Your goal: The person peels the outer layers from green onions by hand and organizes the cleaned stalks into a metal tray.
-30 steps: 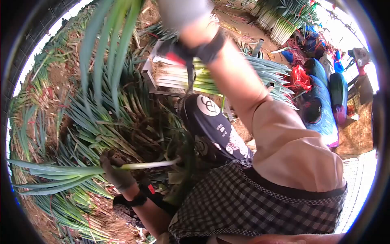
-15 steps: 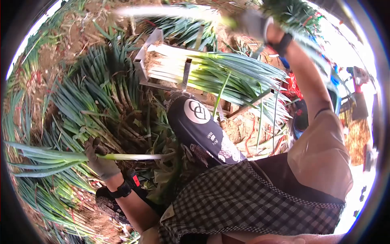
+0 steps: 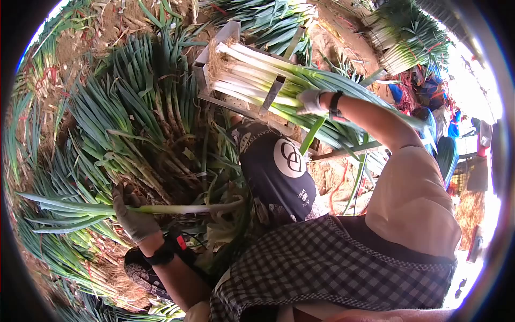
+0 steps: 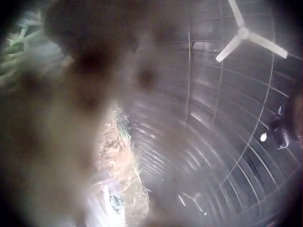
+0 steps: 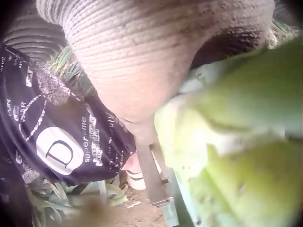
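Note:
My gloved left hand [image 3: 134, 219] grips a single leek [image 3: 185, 209] at lower left in the head view, its green leaves pointing left and its white shank right. The left wrist view shows that hand only as a dark blur. At the metal rack [image 3: 203, 80], my gloved right hand [image 3: 312, 102] grips a leek [image 5: 189, 137], curved over its green-white part close to the lens in the right wrist view. Beneath that hand lies the leek stack [image 3: 247, 70], white roots to the left and green leaves to the right.
Loose leeks [image 3: 139, 91] cover the ground to the left. Tied leek bundles [image 3: 407, 37] stand at the far right, another heap [image 3: 263, 24] behind the rack. A dark printed trouser leg [image 3: 279, 172] is beside the rack. Blue bags [image 3: 394, 92] lie at right.
My right hand swung from the top of the head view out to the right with a leek, then came down onto the stack in the rack. The left hand keeps its leek nearly still.

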`<state>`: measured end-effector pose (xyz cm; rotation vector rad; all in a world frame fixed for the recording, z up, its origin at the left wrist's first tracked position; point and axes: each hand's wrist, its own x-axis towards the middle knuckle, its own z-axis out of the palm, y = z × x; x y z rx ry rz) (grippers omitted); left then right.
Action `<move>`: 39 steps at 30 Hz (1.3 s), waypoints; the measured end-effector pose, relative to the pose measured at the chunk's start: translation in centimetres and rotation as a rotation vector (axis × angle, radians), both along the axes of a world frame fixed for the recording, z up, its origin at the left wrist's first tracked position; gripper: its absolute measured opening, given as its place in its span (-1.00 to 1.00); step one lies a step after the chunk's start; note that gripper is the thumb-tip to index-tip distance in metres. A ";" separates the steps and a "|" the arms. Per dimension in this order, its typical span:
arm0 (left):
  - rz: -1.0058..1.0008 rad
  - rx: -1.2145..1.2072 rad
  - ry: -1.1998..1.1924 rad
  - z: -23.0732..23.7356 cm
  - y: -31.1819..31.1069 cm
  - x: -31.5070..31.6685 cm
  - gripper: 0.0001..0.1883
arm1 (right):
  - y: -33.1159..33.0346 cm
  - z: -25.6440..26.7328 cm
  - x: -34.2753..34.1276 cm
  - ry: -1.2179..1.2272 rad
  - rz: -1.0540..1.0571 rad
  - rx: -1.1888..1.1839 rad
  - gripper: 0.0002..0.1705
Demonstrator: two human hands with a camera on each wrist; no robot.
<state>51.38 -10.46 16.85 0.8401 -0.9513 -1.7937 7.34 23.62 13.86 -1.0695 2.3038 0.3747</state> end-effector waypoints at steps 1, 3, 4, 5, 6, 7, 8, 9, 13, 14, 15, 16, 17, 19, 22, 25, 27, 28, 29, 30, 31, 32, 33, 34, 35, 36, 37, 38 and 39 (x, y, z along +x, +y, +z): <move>-0.019 0.045 0.000 -0.2 -0.2 0.0 -0.65 | -0.3 0.0 0.4 -0.007 0.042 0.042 -0.41; -0.039 0.095 -0.013 -0.4 -0.4 -0.1 -0.64 | -0.5 0.0 0.8 -0.042 0.005 0.088 -0.41; -0.039 0.092 -0.033 -0.4 -0.3 -0.3 -0.63 | -0.6 0.3 0.7 -0.071 -0.020 0.075 -0.40; -0.041 0.091 -0.054 -0.5 -0.2 -0.5 -0.63 | -0.6 0.6 0.6 -0.100 -0.049 0.063 -0.39; -0.049 0.098 -0.059 -0.7 -0.3 -0.6 -0.63 | -0.8 0.8 0.4 -0.080 0.011 0.023 -0.36; -0.054 0.095 -0.055 -0.9 -0.5 -0.7 -0.63 | -2.2 3.2 1.3 -0.178 -0.110 0.010 -0.34; -0.058 0.092 -0.052 -1.2 -0.7 -0.7 -0.63 | -3.2 2.1 0.6 -0.165 -0.113 0.025 -0.34; -0.062 0.100 -0.057 -1.6 -0.7 -0.8 -0.63 | -4.3 1.1 -0.3 -0.153 -0.115 0.040 -0.33; -0.079 0.149 -0.129 -1.3 -0.9 -1.3 -0.60 | -5.7 0.0 -0.1 -0.095 0.250 0.281 -0.28; -0.056 0.123 -0.118 -1.0 -0.4 -1.4 -0.60 | -6.2 -0.1 -0.3 -0.102 0.252 0.285 -0.28; -0.040 0.099 -0.106 -0.8 -0.3 -1.6 -0.61 | -6.6 -0.2 -0.7 -0.112 0.270 0.423 -0.29; -0.051 0.108 -0.108 -0.8 -0.3 -1.7 -0.61 | -7.2 0.4 -0.6 -0.121 0.284 0.563 -0.30; -0.049 0.091 -0.114 -0.9 -0.3 -1.6 -0.61 | -7.7 0.7 -0.3 -0.130 0.335 0.606 -0.33; -0.063 0.082 -0.124 -0.9 -0.2 -2.0 -0.61 | -7.4 -1.5 -0.1 -0.099 0.383 0.556 -0.32; 0.060 0.089 -0.233 0.3 0.7 -3.1 -0.62 | -6.9 -4.5 0.4 -0.026 0.354 0.547 -0.37; -0.067 0.103 -0.162 -0.3 -0.2 -1.9 -0.64 | -4.5 -7.8 -0.5 0.029 0.385 0.462 -0.39; 0.001 0.073 -0.137 0.9 0.8 -2.8 -0.62 | -4.2 -6.6 0.1 0.093 0.430 0.409 -0.43; 0.069 0.051 -0.123 1.5 1.1 -2.9 -0.61 | -4.5 -4.2 2.1 0.162 0.288 0.311 -0.44; 0.074 0.041 -0.119 1.8 0.7 -2.3 -0.61 | -4.6 -2.5 3.7 0.225 0.146 0.212 -0.46; 0.069 -0.040 -0.125 2.0 -0.1 -1.7 -0.64 | -4.4 -1.9 4.1 0.222 0.118 0.045 -0.50; 0.059 -0.122 -0.131 2.4 -0.4 -1.3 -0.68 | -4.3 -0.8 4.9 0.227 0.114 0.038 -0.50; 0.115 -0.141 -0.112 3.5 -0.3 -1.0 -0.75 | -4.5 1.3 5.9 0.258 0.243 0.053 -0.51; 0.152 -0.348 -0.226 3.6 -1.0 0.0 -0.75 | -4.8 3.6 7.1 0.291 0.371 0.069 -0.53; 0.191 -0.306 -0.106 3.8 -2.4 1.5 -0.76 | -5.3 5.8 8.6 0.275 0.310 0.015 -0.55; 0.227 -0.262 0.014 4.2 -3.8 3.0 -0.76 | -5.7 8.2 10.4 0.258 0.249 -0.041 -0.56; 0.210 -0.318 0.146 4.7 -4.9 4.4 -0.77 | -5.7 11.1 12.6 0.216 0.222 -0.208 -0.57; 0.192 -0.374 0.280 5.5 -5.4 5.5 -0.77 | -5.6 13.6 14.8 0.176 0.197 -0.376 -0.58; 0.117 -0.329 0.391 7.2 -5.1 5.9 -0.76 | -5.3 15.0 16.4 0.150 0.331 -0.513 -0.58; 0.289 -0.362 0.258 9.1 -3.0 4.6 -0.77 | -5.1 16.2 18.1 0.125 0.466 -0.650 -0.59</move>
